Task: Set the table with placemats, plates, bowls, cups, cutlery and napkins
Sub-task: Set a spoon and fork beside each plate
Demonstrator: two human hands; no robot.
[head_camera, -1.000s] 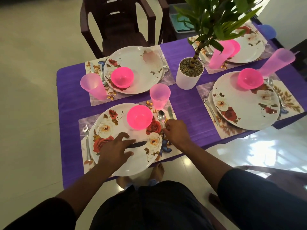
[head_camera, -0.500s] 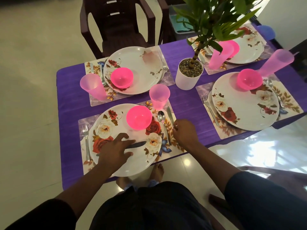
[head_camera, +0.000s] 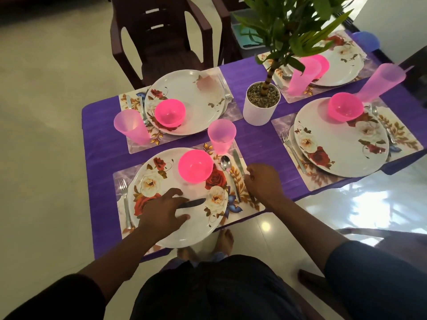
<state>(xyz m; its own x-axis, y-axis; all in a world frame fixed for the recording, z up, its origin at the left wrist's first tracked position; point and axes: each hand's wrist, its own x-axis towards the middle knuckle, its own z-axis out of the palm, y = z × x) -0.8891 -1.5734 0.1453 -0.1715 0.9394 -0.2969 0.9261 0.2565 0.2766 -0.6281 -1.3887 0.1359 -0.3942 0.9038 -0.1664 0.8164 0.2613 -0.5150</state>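
Head-worn view, downward onto table (head_camera: pixel 254 144)

A bare purple strip of the surface (head_camera: pixel 258 148) runs between the near placemat (head_camera: pixel 248 199) and the right placemat (head_camera: pixel 323 183); farther along it the white plant pot (head_camera: pixel 261 112) blocks the centre; the pink cup (head_camera: pixel 221 136) crowds the near placemat's far corner.

The left hand (head_camera: pixel 163 210) covers the handle of the dark knife (head_camera: pixel 193 202) on the near plate (head_camera: pixel 175 195); its grip cannot be judged. The right hand (head_camera: pixel 262 182) hides the lower end of the table knife (head_camera: pixel 237 158). At 1 o'clock, plant leaves (head_camera: pixel 298 24) screen the far plate (head_camera: pixel 342 65) and its bowl (head_camera: pixel 320 65). The near plate's lower rim overhangs the placemat (head_camera: pixel 122 179), hiding it.
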